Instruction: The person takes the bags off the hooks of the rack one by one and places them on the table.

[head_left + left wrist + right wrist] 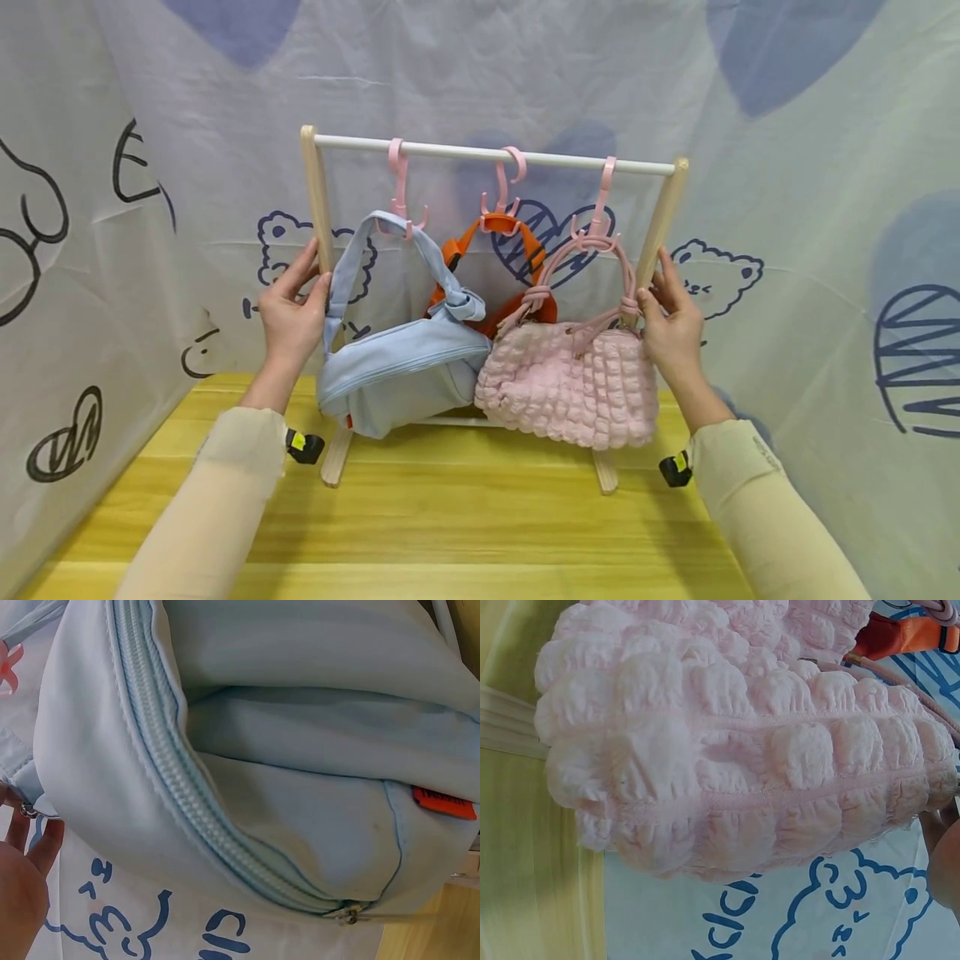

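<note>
A small hanging rack [480, 152] with wooden posts and a white top rail stands on the table. My left hand [294, 312] grips its left post between thumb and fingers, while my right hand [675, 327] holds the right post the same way. From the rail, pink hooks [399, 179] carry three bags. Nearest the left hand hangs a light blue shoulder bag [405, 367] with a knotted strap, its zip [165, 765] close up in the left wrist view. Beside the right hand is a puffy pink handbag [570, 383]. Between them, an orange bag [536, 308] is mostly hidden behind.
The yellow wood-grain table [480, 525] spreads under and in front of the rack. A white cloth [480, 75] printed with bears and hearts hangs behind and at both sides. The rack's feet [337, 458] reach forward on the tabletop.
</note>
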A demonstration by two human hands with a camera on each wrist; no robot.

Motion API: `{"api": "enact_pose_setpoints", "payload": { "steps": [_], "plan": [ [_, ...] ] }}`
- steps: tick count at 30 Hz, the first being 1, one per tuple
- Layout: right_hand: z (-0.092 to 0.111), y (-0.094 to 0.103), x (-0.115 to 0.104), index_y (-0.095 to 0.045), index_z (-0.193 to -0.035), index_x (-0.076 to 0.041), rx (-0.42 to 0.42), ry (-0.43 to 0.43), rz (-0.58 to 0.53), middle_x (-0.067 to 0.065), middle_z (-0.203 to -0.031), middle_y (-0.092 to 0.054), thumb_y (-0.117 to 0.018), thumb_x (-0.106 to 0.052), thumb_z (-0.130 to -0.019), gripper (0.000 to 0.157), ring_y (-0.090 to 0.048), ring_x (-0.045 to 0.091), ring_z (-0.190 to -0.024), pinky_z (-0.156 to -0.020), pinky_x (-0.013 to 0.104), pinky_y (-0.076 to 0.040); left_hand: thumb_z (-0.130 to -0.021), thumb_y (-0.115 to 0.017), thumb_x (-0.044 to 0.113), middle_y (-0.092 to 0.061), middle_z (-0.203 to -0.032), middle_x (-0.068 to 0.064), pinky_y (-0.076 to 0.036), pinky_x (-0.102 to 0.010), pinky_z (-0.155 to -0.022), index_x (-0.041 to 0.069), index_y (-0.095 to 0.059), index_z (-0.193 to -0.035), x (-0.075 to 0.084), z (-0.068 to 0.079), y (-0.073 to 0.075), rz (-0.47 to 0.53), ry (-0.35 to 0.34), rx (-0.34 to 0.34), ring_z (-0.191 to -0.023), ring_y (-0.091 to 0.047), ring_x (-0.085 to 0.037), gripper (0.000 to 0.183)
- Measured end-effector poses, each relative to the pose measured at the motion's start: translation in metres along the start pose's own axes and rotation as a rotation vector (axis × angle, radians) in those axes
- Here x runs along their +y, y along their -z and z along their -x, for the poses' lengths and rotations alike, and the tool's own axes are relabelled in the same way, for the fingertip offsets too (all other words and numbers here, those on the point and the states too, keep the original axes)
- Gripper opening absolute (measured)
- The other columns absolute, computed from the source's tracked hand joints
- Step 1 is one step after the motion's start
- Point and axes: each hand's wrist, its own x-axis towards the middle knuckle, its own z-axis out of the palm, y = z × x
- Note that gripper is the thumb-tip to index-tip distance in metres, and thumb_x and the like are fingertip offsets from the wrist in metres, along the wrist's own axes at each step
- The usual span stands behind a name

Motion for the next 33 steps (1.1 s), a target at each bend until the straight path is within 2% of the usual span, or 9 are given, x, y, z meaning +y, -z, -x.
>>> {"api": "enact_pose_setpoints", "payload": {
  "steps": [10, 17, 21, 29, 33],
  "plan": [
    [-0.003, -0.002, -0.001, -0.044, -0.154, -0.046, 0.013, -0.004, -0.033, 0.008, -0.151, -0.055, -0.062, -0.004, -0.104, 0.068, -0.058, 0.027, -0.135, -0.106, 0.034, -0.051, -0.099, -0.066, -0.006, -0.063, -0.144, -0.002, -0.056, -0.013, -0.084, 0.022, -0.063, -0.143, 0.000, 0.002, 0.001, -0.016, -0.020, -0.007, -0.115, -0.067, -0.006, 0.052],
    [0.002, -0.003, -0.004, -0.046, -0.154, -0.045, 0.021, -0.003, -0.058, 0.012, -0.150, -0.057, -0.060, -0.003, -0.104, 0.066, -0.058, 0.030, -0.135, -0.107, 0.031, -0.050, -0.100, -0.066, -0.002, -0.063, -0.144, -0.001, -0.056, -0.016, -0.089, 0.027, -0.064, -0.142, 0.000, 0.005, 0.002, -0.033, 0.021, -0.011, -0.117, -0.066, -0.010, 0.051],
    [0.004, -0.003, -0.005, -0.046, -0.153, -0.046, 0.015, -0.028, -0.073, 0.012, -0.151, -0.056, -0.060, -0.004, -0.105, 0.066, -0.056, 0.030, -0.137, -0.107, 0.030, -0.050, -0.100, -0.066, -0.002, -0.065, -0.143, -0.002, -0.056, -0.017, -0.090, 0.027, -0.064, -0.142, 0.000, 0.007, 0.002, -0.050, 0.020, -0.008, -0.116, -0.067, -0.011, 0.051],
    [0.006, 0.000, -0.006, -0.044, -0.154, -0.048, -0.014, -0.081, -0.108, 0.011, -0.157, -0.050, -0.055, -0.015, -0.109, 0.057, -0.051, 0.026, -0.142, -0.111, 0.031, -0.046, -0.102, -0.064, 0.001, -0.064, -0.144, 0.000, -0.055, -0.017, -0.092, 0.029, -0.062, -0.144, 0.001, 0.012, 0.001, -0.065, 0.006, -0.018, -0.116, -0.065, -0.010, 0.051],
    [0.009, 0.001, -0.008, -0.040, -0.155, -0.050, -0.043, -0.089, -0.106, 0.007, -0.160, -0.047, -0.052, -0.022, -0.111, 0.054, -0.048, 0.024, -0.144, -0.114, 0.034, -0.044, -0.103, -0.063, 0.003, -0.064, -0.144, -0.002, -0.054, -0.014, -0.092, 0.023, -0.061, -0.147, 0.001, 0.015, 0.001, -0.084, -0.037, -0.019, -0.119, -0.065, -0.014, 0.048]
  ]
}}
